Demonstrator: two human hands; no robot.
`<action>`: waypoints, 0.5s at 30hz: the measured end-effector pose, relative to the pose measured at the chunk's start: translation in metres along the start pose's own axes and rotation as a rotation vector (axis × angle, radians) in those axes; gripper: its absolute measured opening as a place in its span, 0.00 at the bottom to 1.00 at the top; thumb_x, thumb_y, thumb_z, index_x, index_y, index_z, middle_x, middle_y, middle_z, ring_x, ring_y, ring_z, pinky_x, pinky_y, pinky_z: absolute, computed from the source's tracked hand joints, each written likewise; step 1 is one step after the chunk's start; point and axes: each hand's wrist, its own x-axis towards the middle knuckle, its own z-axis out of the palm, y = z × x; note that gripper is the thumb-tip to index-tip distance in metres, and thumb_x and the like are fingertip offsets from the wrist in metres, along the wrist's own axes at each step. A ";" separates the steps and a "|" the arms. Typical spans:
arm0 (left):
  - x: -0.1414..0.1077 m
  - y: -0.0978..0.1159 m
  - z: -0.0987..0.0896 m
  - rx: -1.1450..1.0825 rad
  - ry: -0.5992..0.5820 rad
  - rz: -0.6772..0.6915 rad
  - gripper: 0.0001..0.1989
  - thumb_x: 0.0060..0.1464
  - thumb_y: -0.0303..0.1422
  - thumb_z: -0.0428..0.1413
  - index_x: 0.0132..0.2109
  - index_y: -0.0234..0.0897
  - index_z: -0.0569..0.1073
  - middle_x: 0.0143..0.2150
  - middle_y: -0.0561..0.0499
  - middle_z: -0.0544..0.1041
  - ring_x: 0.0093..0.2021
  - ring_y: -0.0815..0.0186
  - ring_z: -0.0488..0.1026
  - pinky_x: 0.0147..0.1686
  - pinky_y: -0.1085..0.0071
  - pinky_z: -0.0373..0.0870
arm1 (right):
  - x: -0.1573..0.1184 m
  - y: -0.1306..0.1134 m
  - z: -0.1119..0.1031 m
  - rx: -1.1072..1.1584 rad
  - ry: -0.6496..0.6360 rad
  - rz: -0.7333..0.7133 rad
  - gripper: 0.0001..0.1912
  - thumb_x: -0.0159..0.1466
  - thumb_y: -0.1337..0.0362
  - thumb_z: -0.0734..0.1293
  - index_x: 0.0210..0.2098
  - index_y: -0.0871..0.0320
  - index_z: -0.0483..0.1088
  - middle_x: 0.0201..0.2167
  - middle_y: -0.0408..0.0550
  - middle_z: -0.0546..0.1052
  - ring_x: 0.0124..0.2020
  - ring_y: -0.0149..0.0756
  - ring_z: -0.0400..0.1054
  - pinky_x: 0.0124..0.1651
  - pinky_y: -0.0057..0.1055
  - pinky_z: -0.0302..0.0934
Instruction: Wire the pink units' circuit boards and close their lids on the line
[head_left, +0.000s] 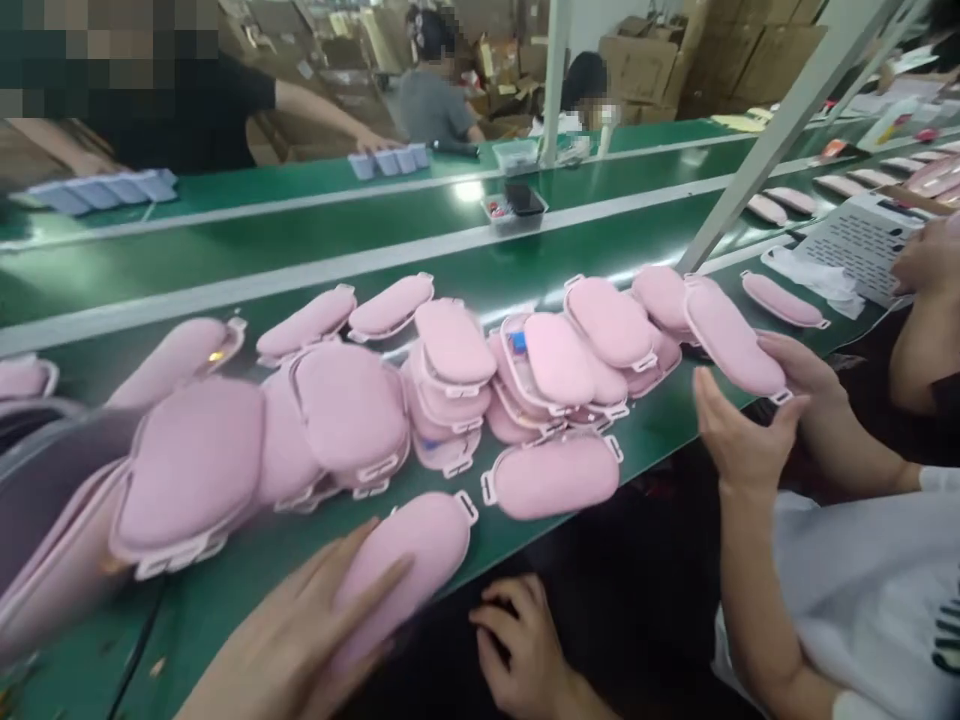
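My left hand (300, 620) is wrapped round a pink oval case (420, 550) at the table's near edge, its fingers lying along the case's top and side. My right hand (525, 645) hangs beyond the edge with its fingers curled; whether anything is in them is hidden. Between and above the hands, another pink case (559, 475) lies flat. Stacks of pink cases, such as the larger ones (349, 405) and the smaller ones (456, 345), stand behind on the green table (300, 265).
At the right, a person's hands (742, 430) hold a pink case (731, 335). A slanted metal post (780, 140) rises from the table. Across it, a person touches rows of pale blue items (101, 190). A black cable (142, 640) runs at the lower left.
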 end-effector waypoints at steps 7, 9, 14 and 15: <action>-0.008 -0.047 0.013 -0.493 -0.273 -0.205 0.37 0.66 0.60 0.59 0.74 0.48 0.72 0.76 0.41 0.69 0.71 0.43 0.73 0.67 0.52 0.77 | -0.067 -0.052 0.033 0.370 -0.398 -0.247 0.14 0.69 0.70 0.67 0.51 0.51 0.79 0.44 0.51 0.84 0.42 0.41 0.78 0.44 0.40 0.76; -0.001 -0.056 0.003 -0.636 -0.359 -0.314 0.42 0.66 0.63 0.56 0.75 0.43 0.69 0.73 0.40 0.72 0.66 0.42 0.77 0.61 0.52 0.82 | -0.039 -0.052 0.027 0.343 -0.374 -0.278 0.14 0.71 0.69 0.66 0.51 0.50 0.79 0.44 0.51 0.84 0.43 0.40 0.78 0.46 0.39 0.75; 0.008 -0.072 -0.006 -0.800 -0.329 -0.306 0.44 0.69 0.65 0.46 0.75 0.35 0.65 0.69 0.47 0.75 0.62 0.43 0.77 0.53 0.48 0.81 | 0.014 -0.071 0.029 0.153 -0.406 -0.317 0.12 0.76 0.64 0.64 0.50 0.54 0.80 0.47 0.52 0.84 0.47 0.40 0.77 0.52 0.42 0.73; 0.008 -0.076 -0.004 -0.818 -0.300 -0.290 0.43 0.70 0.64 0.45 0.74 0.35 0.66 0.68 0.50 0.75 0.64 0.42 0.75 0.55 0.45 0.78 | 0.019 -0.076 0.032 0.127 -0.427 -0.343 0.12 0.77 0.64 0.64 0.50 0.55 0.80 0.46 0.52 0.84 0.46 0.40 0.77 0.52 0.41 0.72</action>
